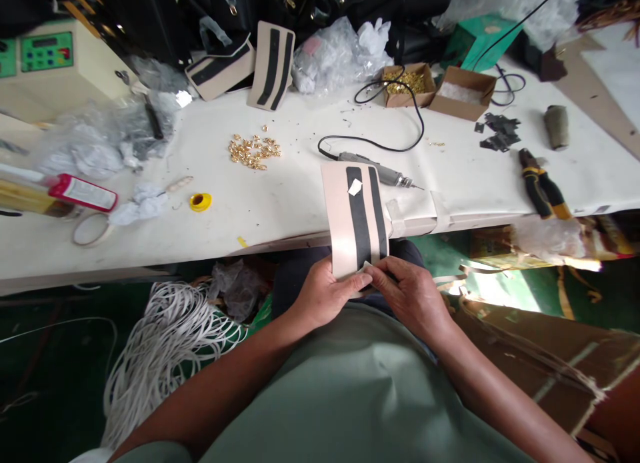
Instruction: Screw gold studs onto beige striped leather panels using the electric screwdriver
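A beige panel (340, 216) with two black stripes stands out over the table's front edge, a small white scrap (355, 187) on its left stripe. My left hand (325, 293) grips the panel's near left corner, thumb on top. My right hand (407, 290) is closed at the near right corner, thumb and forefinger pinched on a small whitish piece (367, 268) at the end of the stripe. Just beyond the panel lies a grey rotary tool (373, 168) with a thin bit, partly covered by it.
Gold metal pieces (254, 151) and a yellow spool (200, 202) lie left on the white table (285, 196). Two similar panels (273, 66) rest at the back. Cardboard boxes (463, 93), dark pieces (500, 131) and pliers (543, 186) are on the right.
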Demonstrator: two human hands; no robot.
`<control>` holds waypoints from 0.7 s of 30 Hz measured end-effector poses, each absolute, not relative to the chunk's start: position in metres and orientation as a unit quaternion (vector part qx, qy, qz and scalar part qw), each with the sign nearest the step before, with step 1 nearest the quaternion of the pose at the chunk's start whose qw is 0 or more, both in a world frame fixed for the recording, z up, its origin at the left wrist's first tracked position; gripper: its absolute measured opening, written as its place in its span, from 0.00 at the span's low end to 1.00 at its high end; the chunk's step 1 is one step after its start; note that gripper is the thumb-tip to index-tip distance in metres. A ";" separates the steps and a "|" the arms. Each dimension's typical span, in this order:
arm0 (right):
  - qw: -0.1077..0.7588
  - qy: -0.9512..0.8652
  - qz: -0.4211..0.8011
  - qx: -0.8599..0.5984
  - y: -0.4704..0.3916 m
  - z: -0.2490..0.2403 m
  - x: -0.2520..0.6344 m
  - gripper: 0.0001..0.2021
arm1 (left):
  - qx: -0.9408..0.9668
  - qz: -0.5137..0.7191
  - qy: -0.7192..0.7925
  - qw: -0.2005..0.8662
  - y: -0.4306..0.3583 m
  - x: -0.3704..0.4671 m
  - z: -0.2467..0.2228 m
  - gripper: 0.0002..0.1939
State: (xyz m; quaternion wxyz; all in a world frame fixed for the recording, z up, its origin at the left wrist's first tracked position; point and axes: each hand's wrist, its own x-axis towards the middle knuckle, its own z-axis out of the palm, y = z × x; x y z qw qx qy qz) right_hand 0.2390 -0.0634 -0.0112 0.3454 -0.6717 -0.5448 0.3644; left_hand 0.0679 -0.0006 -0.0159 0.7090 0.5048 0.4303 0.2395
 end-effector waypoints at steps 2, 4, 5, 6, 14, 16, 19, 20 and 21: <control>0.338 -0.533 0.368 -0.683 -0.064 -0.011 0.240 0.20 | 0.494 0.240 0.438 0.712 -0.002 0.068 -0.019 0.19; 0.337 -0.520 0.381 -0.686 -0.064 -0.009 0.242 0.21 | 0.480 0.241 0.434 0.723 -0.002 0.068 -0.021 0.20; 0.337 -0.517 0.391 -0.682 -0.064 -0.007 0.243 0.21 | 0.478 0.246 0.431 0.725 -0.002 0.068 -0.022 0.20; 0.335 -0.518 0.404 -0.675 -0.065 -0.004 0.244 0.21 | 0.482 0.253 0.429 0.721 -0.001 0.068 -0.022 0.20; 0.312 -0.578 0.378 -0.652 -0.065 0.000 0.243 0.22 | 0.487 0.281 0.453 0.692 0.005 0.073 -0.016 0.17; 0.312 -0.588 0.359 -0.654 -0.065 -0.004 0.242 0.22 | 0.460 0.297 0.467 0.694 0.004 0.076 -0.018 0.19; 0.310 -0.599 0.340 -0.656 -0.065 -0.011 0.242 0.21 | 0.442 0.315 0.497 0.677 0.001 0.080 -0.022 0.20; 0.308 -0.604 0.332 -0.656 -0.064 -0.013 0.242 0.20 | 0.449 0.314 0.511 0.662 0.001 0.081 -0.024 0.19; 0.306 -0.610 0.325 -0.655 -0.064 -0.014 0.241 0.19 | 0.459 0.311 0.526 0.645 0.000 0.082 -0.025 0.18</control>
